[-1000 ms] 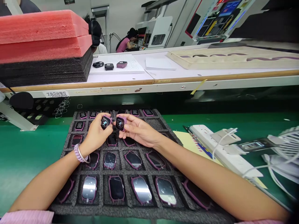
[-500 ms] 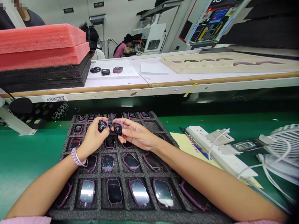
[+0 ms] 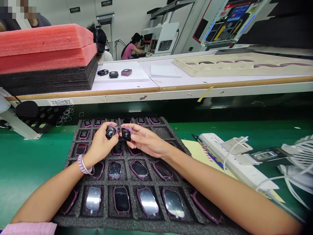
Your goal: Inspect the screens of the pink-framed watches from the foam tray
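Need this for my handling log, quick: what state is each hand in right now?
Left hand: closed, holding a lit purple watch.
Right hand: closed, holding a second lit purple watch.

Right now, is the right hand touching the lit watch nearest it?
Touching. The head view shows the right hand gripping that lit watch by its purple case.

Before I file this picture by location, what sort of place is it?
Probably an electronics factory floor: a foam tray of watches, a white machine behind, and a co-worker beside it.
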The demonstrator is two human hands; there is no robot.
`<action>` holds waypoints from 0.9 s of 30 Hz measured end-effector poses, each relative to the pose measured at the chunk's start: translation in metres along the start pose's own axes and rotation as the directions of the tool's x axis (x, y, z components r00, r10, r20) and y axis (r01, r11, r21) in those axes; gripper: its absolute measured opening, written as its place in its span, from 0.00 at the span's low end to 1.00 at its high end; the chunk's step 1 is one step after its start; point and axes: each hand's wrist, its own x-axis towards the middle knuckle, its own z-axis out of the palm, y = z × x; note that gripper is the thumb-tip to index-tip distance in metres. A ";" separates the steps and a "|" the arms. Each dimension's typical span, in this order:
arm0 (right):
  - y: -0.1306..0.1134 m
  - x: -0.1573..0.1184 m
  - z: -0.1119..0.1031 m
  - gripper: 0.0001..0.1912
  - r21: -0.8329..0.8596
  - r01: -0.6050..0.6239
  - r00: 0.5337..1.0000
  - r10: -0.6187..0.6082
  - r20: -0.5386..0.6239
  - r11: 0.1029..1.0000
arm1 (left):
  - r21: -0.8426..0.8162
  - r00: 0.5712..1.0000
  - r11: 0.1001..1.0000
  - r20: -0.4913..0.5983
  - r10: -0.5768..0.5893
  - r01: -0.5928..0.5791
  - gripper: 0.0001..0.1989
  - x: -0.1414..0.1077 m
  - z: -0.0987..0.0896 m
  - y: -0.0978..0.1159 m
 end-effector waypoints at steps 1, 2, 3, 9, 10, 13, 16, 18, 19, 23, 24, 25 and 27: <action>0.000 0.000 0.000 0.25 -0.001 0.000 1.000 0.000 0.002 1.000 | 0.011 1.000 1.000 -0.003 0.000 0.000 0.17 0.000 0.000 0.000; 0.001 0.000 -0.001 0.25 -0.002 -0.001 1.000 0.001 0.002 1.000 | 0.020 1.000 1.000 -0.006 -0.001 0.001 0.17 0.000 -0.001 0.000; 0.001 0.000 0.000 0.25 -0.001 -0.002 1.000 0.002 0.000 1.000 | 0.025 1.000 1.000 -0.006 0.000 0.001 0.17 0.000 -0.001 0.001; -0.001 0.000 0.002 0.27 0.021 -0.024 0.999 0.025 -0.031 0.999 | -0.016 1.000 1.000 0.006 0.019 -0.019 0.18 0.000 -0.001 0.003; -0.001 0.000 0.002 0.27 0.019 -0.025 0.999 0.026 -0.031 0.999 | -0.019 1.000 1.000 0.005 0.017 -0.017 0.17 0.000 -0.001 0.003; 0.000 0.000 0.002 0.26 0.009 -0.026 0.999 0.026 -0.026 1.000 | 0.005 1.000 1.000 0.015 0.006 -0.006 0.17 -0.001 -0.001 0.004; -0.001 -0.001 0.003 0.25 0.006 -0.022 1.000 0.022 -0.013 1.000 | 0.024 1.000 1.000 0.025 -0.006 0.006 0.17 -0.001 -0.001 0.004; -0.001 -0.001 0.004 0.24 0.013 -0.021 1.000 0.021 -0.004 1.000 | 0.001 1.000 1.000 0.019 -0.001 0.001 0.17 -0.001 -0.001 0.003; -0.001 -0.001 0.004 0.25 0.015 -0.023 1.000 0.023 -0.003 1.000 | -0.011 1.000 1.000 0.016 0.002 -0.002 0.17 -0.001 -0.001 0.004; -0.001 -0.002 0.003 0.26 -0.007 -0.030 0.999 0.030 -0.013 1.000 | -0.007 1.000 1.000 0.027 0.004 -0.004 0.17 -0.001 -0.001 0.006; -0.001 -0.002 0.002 0.26 -0.016 -0.031 0.999 0.031 -0.011 0.999 | 0.005 0.999 1.000 0.034 0.001 -0.002 0.17 -0.002 -0.001 0.006; 0.000 -0.002 0.002 0.26 -0.024 -0.032 0.999 0.032 -0.008 0.999 | 0.016 0.999 1.000 0.038 -0.002 0.001 0.17 -0.002 -0.002 0.007; 0.000 -0.002 0.001 0.26 -0.031 -0.033 0.999 0.033 -0.005 0.999 | 0.030 0.999 1.000 0.037 -0.008 0.007 0.17 -0.002 -0.002 0.007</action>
